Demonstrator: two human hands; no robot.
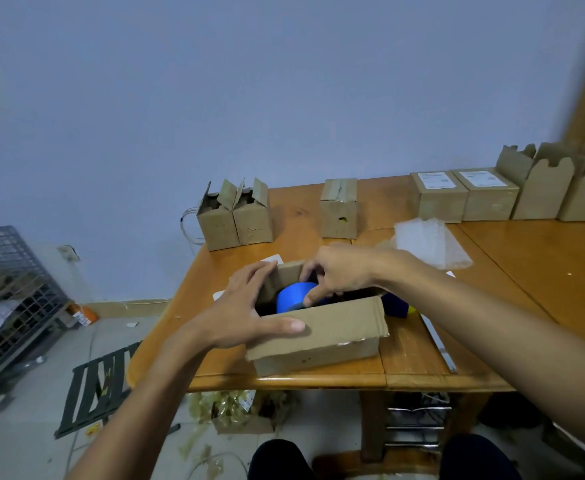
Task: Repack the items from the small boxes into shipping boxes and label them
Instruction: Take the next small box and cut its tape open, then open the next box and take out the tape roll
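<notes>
An open cardboard shipping box (322,336) lies on the wooden table (415,348) near its front edge. Inside it sits a round blue item (292,296). My right hand (336,273) reaches into the box, its fingers and thumb curled round the blue item. My left hand (249,306) spans the box's left end, thumb along the front wall and fingers straight against the far flap. Two small open boxes (235,216) stand at the table's back left.
A taped small box (338,207) stands mid-back. Two labelled boxes (462,195) and several open boxes (557,188) line the back right. Bubble wrap (429,242) lies right of my hand. White label sheets (273,258) peek from behind the shipping box. A wire cage (7,299) stands on the floor left.
</notes>
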